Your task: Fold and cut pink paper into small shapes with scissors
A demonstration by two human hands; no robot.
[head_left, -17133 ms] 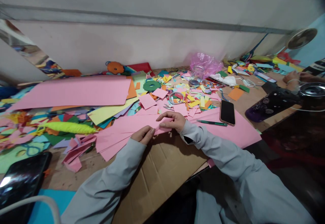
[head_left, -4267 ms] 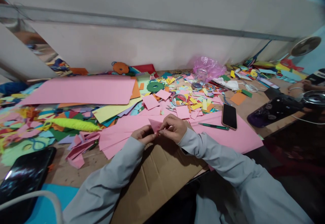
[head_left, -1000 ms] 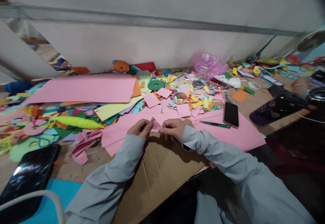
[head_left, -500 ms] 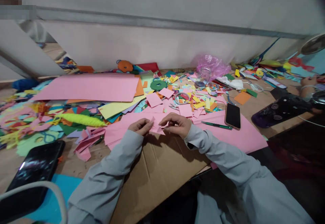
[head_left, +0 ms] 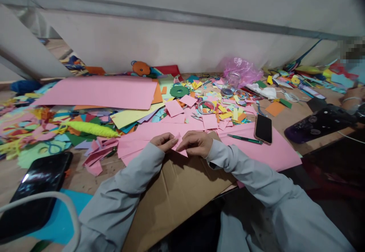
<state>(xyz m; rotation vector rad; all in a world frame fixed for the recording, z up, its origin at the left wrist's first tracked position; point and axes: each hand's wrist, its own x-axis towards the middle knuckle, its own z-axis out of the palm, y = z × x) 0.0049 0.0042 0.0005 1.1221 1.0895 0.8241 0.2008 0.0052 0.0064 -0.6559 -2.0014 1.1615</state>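
Observation:
Between my two hands is a small folded piece of pink paper (head_left: 180,147), its pointed lower corner showing. My left hand (head_left: 164,142) pinches its left side between thumb and fingers. On the other side my right hand (head_left: 197,144) is closed with its fingertips on the paper's right edge; the fingers partly cover the folds. Both hands are just above a brown cardboard sheet (head_left: 179,191). Larger pink sheets (head_left: 137,141) lie beneath and behind them, with cut pink squares (head_left: 210,122) a little farther back.
A green pen (head_left: 244,139) and a phone (head_left: 263,129) lie to the right. Beyond them are a dark bottle (head_left: 316,122) and another person's hand (head_left: 355,95). Leftward lie a larger black phone (head_left: 37,195) and yellow-green yarn (head_left: 91,129). A tape roll (head_left: 205,107) sits among scraps.
My right hand has come in against the pink paper, closing the gap between the hands. The view has tilted slightly, so the table appears a little higher.

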